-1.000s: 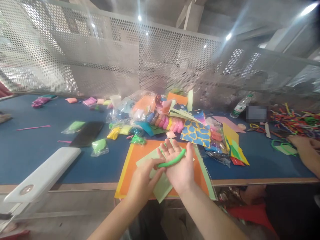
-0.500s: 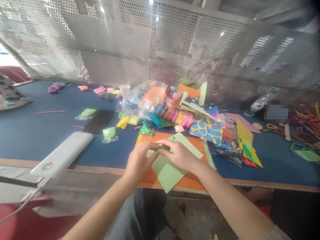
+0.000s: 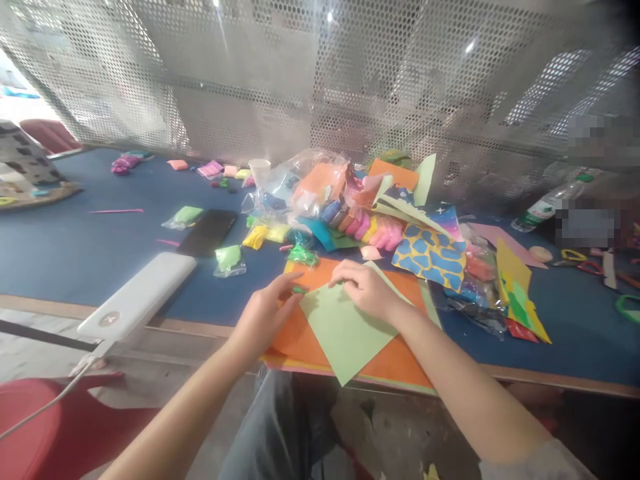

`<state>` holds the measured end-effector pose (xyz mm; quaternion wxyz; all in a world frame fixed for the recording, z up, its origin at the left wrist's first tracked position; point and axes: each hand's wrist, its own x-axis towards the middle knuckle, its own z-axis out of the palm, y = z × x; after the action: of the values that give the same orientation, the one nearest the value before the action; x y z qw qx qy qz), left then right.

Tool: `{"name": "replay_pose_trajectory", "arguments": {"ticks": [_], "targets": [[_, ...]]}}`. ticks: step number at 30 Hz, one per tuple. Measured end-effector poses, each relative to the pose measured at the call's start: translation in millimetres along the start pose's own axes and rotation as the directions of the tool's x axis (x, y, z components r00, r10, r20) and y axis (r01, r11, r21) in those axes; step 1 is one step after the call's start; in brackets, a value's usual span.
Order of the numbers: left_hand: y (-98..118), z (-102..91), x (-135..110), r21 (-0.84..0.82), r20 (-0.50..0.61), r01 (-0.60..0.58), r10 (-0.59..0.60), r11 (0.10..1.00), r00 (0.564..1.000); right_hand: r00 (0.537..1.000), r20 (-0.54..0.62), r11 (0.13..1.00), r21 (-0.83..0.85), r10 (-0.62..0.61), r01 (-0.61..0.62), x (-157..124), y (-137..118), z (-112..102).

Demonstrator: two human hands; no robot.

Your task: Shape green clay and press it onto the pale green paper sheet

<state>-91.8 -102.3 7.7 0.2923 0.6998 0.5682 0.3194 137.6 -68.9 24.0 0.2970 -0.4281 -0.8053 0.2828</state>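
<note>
A pale green sheet of paper (image 3: 345, 333) lies turned cornerwise on larger orange paper (image 3: 280, 343) at the table's front edge. At its left corner is my left hand (image 3: 263, 313), with a small piece of green clay (image 3: 300, 290) between the thumb and fingers. My right hand (image 3: 367, 290) rests over the upper part of the green sheet. Its fingers are curled and pinched together, and whatever is at their tips is hidden. Just beyond the hands lies a bag of green clay (image 3: 303, 255).
Bagged coloured clay (image 3: 380, 230) and craft papers are heaped behind the work area. To the left are a dark phone (image 3: 207, 233) and a white lamp-like panel (image 3: 140, 293) reaching over the edge. A water bottle (image 3: 553, 203) stands tilted at right, before a perforated metal screen (image 3: 360, 80).
My hands were together over the green sheet, fingertips meeting around green clay. They have parted: the left went left with a green piece, the right stays over the paper. The view has shifted slightly.
</note>
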Motion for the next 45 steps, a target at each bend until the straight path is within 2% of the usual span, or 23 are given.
{"name": "replay_pose_trajectory", "arguments": {"ticks": [3, 6, 10, 14, 15, 17, 18, 20, 21, 22, 26, 28, 33, 37, 40, 42, 45], "targets": [[6, -1.3, 15, -0.004, 0.016, 0.023, -0.023, 1.0, 1.0, 0.999, 0.043, 0.999, 0.025, -0.029, 0.028, 6, -9, 24], [10, -4.7, 29, -0.078, 0.08, 0.005, 0.002, 0.997, 0.997, 0.991, -0.078, 0.991, 0.066, -0.109, 0.114, 11, -7, 36], [15, -1.8, 42, -0.152, 0.134, -0.031, 0.051, 0.988, 0.99, 0.95, -0.266, 0.977, 0.088, -0.165, 0.194, 12, -1, 39], [15, 0.8, 45, -0.144, 0.19, -0.047, 0.074, 0.988, 0.979, 0.95, -0.29, 0.979, 0.123, -0.119, 0.16, 10, -2, 38], [13, -0.6, 45, -0.15, 0.187, -0.048, 0.076, 0.987, 0.979, 0.954, -0.282, 0.98, 0.138, -0.096, 0.14, 10, -2, 37], [6, -6.5, 45, -0.174, 0.1, -0.046, 0.064, 0.984, 0.993, 0.949, -0.316, 0.974, 0.217, 0.012, 0.06, 11, 1, 35], [2, -10.5, 46, -0.178, 0.03, -0.044, 0.051, 0.983, 0.998, 0.927, -0.361, 0.957, 0.29, 0.1, 0.009, 13, 4, 33], [-5, -18.5, 46, -0.143, -0.083, -0.042, 0.031, 0.989, 0.996, 0.854, -0.441, 0.892, 0.449, 0.276, -0.056, 16, 9, 29], [-7, -21.5, 47, -0.108, -0.097, -0.043, 0.033, 0.993, 0.995, 0.825, -0.455, 0.858, 0.509, 0.334, -0.067, 18, 12, 27], [-8, -23.3, 47, -0.074, -0.087, -0.055, 0.048, 0.996, 0.995, 0.815, -0.451, 0.835, 0.545, 0.363, -0.071, 20, 13, 26], [-10, -17.4, 45, 0.014, -0.039, -0.169, 0.169, 0.986, 0.985, 0.873, -0.297, 0.773, 0.621, 0.386, -0.131, 21, 11, 28], [-13, -11.5, 40, 0.063, -0.043, -0.214, 0.217, 0.975, 0.975, 0.903, -0.226, 0.784, 0.597, 0.367, -0.169, 18, 9, 31], [-22, -6.7, 18, 0.144, 0.016, -0.247, 0.248, 0.958, 0.969, 0.971, -0.14, 0.935, 0.325, 0.194, -0.14, 7, 6, 41], [-21, -8.8, 9, 0.213, 0.103, -0.27, 0.253, 0.939, 0.962, 0.995, -0.034, 0.989, 0.118, 0.097, -0.092, 3, 2, 47], [-20, -9.3, 9, 0.178, 0.148, -0.32, 0.296, 0.931, 0.944, 0.999, 0.039, 1.0, -0.004, -0.03, 0.03, 2, -4, 48], [-22, -8.8, 10, 0.136, 0.157, -0.356, 0.334, 0.925, 0.929, 0.996, 0.012, 0.996, -0.008, -0.089, 0.089, 2, -7, 48], [-25, -7.9, 12, 0.097, 0.137, -0.377, 0.362, 0.921, 0.922, 0.99, -0.093, 0.994, 0.012, -0.103, 0.105, 2, -9, 49]]}}
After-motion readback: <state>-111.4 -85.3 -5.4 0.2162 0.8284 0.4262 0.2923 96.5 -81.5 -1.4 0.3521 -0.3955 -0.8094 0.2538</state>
